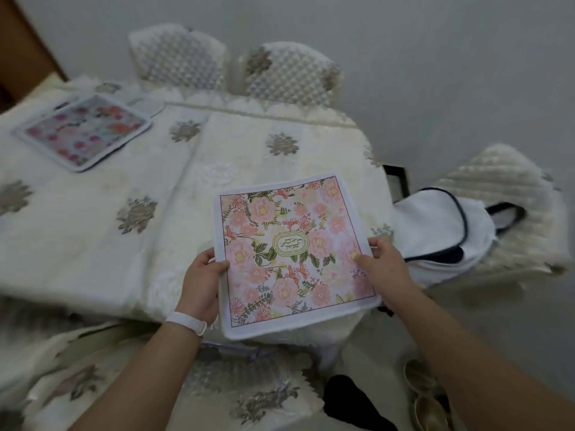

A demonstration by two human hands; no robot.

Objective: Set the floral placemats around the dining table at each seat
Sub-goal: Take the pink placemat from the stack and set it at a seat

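Currently left hand, right hand pinch placemat; bag on chair.

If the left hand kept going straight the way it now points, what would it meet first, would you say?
Probably the cream tablecloth beyond the placemat it holds; the left hand aims across it towards a far chair, though its height is unclear.

Two forearms in view, bare up to the frame edge. Left hand: narrow smooth white wristband snug round the wrist, plain, looks like soft plastic, one rounded end showing on the thumb side. Right hand and wrist: bare.
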